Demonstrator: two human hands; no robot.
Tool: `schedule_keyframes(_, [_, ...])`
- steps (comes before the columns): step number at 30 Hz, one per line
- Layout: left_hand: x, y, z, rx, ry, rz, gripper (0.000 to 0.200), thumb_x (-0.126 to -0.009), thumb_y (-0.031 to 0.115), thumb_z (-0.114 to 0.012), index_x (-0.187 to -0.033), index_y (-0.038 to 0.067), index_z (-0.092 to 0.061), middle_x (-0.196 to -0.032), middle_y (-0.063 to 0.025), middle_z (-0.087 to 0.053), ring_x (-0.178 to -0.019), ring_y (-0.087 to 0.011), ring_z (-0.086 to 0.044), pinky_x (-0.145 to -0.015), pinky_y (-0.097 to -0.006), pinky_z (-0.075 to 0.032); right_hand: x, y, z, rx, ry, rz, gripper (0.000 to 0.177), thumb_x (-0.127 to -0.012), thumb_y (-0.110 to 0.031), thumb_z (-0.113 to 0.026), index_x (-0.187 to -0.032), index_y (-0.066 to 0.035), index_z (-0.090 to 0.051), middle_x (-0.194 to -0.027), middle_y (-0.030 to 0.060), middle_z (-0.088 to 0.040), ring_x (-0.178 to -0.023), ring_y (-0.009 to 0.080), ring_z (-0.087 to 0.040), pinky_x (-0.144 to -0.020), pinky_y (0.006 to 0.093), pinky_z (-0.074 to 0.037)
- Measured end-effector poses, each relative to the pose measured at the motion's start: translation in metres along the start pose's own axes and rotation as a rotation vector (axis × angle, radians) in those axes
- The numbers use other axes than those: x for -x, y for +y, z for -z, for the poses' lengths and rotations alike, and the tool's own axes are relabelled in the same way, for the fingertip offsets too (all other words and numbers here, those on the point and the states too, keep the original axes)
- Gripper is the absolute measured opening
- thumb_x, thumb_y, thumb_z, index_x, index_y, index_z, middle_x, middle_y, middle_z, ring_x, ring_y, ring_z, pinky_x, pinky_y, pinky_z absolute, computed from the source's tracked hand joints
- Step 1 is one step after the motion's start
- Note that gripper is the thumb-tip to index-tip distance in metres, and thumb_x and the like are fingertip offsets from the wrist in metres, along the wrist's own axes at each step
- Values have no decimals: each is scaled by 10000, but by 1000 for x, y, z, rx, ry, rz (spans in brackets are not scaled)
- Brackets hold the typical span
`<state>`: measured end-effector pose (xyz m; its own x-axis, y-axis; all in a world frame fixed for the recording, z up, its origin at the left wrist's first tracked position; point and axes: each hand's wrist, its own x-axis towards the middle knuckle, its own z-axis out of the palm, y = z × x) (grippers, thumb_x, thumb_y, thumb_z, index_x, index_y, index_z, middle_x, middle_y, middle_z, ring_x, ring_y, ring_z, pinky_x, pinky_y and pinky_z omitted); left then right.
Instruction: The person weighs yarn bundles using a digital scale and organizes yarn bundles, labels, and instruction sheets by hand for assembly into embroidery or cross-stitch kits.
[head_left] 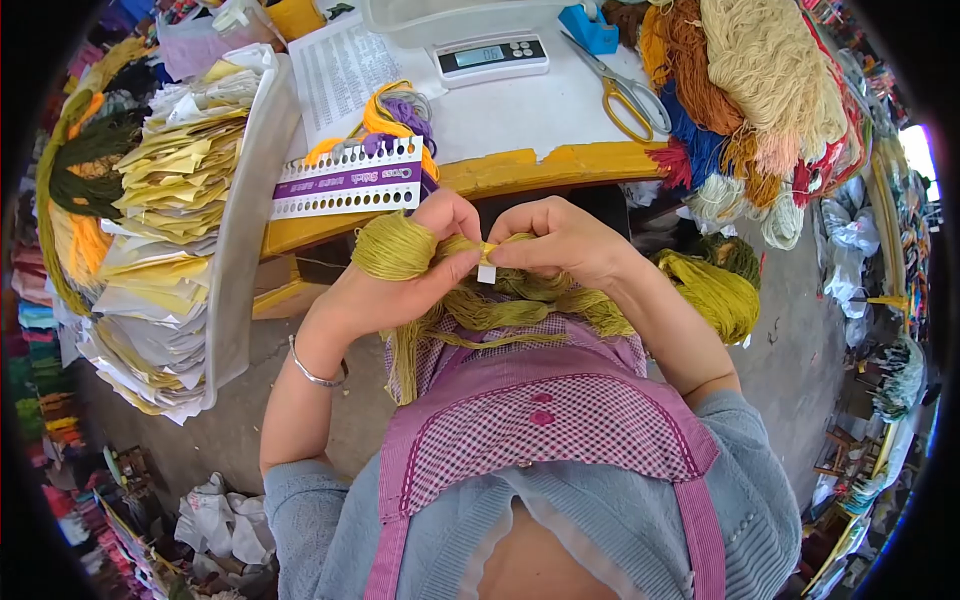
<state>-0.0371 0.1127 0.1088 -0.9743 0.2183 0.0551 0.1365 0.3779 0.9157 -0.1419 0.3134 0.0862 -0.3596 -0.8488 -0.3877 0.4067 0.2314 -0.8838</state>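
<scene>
My left hand (418, 285) is closed on olive-green embroidery thread (394, 246), a thick bundle of which bulges over the hand's outer side. My right hand (565, 240) pinches the same thread close to my left fingertips. Between the two hands a small white paper tag (486, 273) hangs beneath a yellowish band at the pinched spot. More green thread drapes across my lap, and a large lime-green hank (712, 297) lies beside my right forearm. A purple and white cross-stitch thread card (350, 180) with punched holes rests at the table edge, orange and purple strands (395, 118) behind it.
On the table (480, 172) are a digital scale (491, 58), yellow-handled scissors (626, 100), a blue tape dispenser (590, 28) and a printed sheet (345, 75). A long plastic bin (235, 220) full of paper packets stands left. Colourful thread hanks (765, 80) hang over the right end.
</scene>
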Motion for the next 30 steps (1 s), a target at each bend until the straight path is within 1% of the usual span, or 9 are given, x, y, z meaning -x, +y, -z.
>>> schedule_keyframes(8, [-3,-13,-3,-127,59,-299,128,-794,2,-699,-891,68,-650,-810,-37,-613,-725,-145,-583,-640,-265,-456,-3,-3,4,-120,-73,53,168,-823,-163,-716,-927,-37,-677,-662,-61,-537,-537,11,-395,-481,188,-263])
schedule_keyframes(14, [2,-11,-22,132,382,2,87,-847,26,-693,-916,36,-642,-831,-15,-632,-771,-97,-579,-702,-248,-470,-5,-1,0,186,38,302,172,-881,-72,-645,-1030,5,-680,-835,25,-669,-732,97,-604,-669,235,-475])
schedule_keyframes(16, [-7,-16,-29,27,549,-130,179,-849,17,-687,-1010,31,-609,-863,-17,-617,-798,-87,-567,-721,-237,-471,-9,4,-5,538,272,658,196,-861,-46,-648,-1051,-3,-674,-882,79,-690,-773,152,-641,-696,269,-494])
schedule_keyframes(17, [-4,-12,-27,277,475,102,260,-862,11,-668,-1098,29,-561,-928,-25,-598,-846,-81,-554,-744,-227,-470,-10,3,-7,694,348,781,229,-850,-47,-652,-1077,-20,-667,-923,115,-686,-800,195,-655,-719,292,-503])
schedule_keyframes(20, [-13,-28,-27,260,516,89,187,-890,5,-622,-1065,10,-556,-895,-28,-600,-790,-74,-563,-686,-201,-460,-18,0,-5,852,436,831,220,-851,-50,-655,-1069,-25,-667,-938,123,-682,-817,190,-660,-724,290,-505])
schedule_keyframes(23, [-11,-31,-19,376,581,121,80,-878,-12,-607,-949,17,-584,-839,-28,-622,-694,-60,-552,-584,-194,-438,-25,-17,39,502,371,567,143,-880,-64,-649,-1011,-9,-663,-922,63,-687,-814,141,-665,-691,274,-528])
schedule_keyframes(24, [-7,-33,-14,384,578,160,73,-877,-8,-605,-942,18,-584,-810,-23,-618,-652,-50,-529,-560,-189,-419,-35,-30,67,191,443,509,134,-915,-88,-616,-1010,-1,-654,-922,37,-675,-780,127,-661,-636,269,-545])
schedule_keyframes(26, [-1,-32,-13,404,615,172,37,-878,-4,-593,-903,17,-578,-749,-21,-608,-551,-30,-461,-513,-181,-374,-49,-47,130,331,865,682,158,-952,-86,-536,-1035,-11,-647,-940,56,-664,-702,120,-660,-513,242,-526])
schedule_keyframes(30, [7,-35,-9,521,584,195,38,-873,-11,-598,-885,11,-570,-743,-39,-611,-535,-42,-477,-510,-182,-383,-71,-74,209,474,1125,612,189,-935,-130,-546,-996,17,-647,-871,132,-655,-618,161,-659,-452,282,-536])
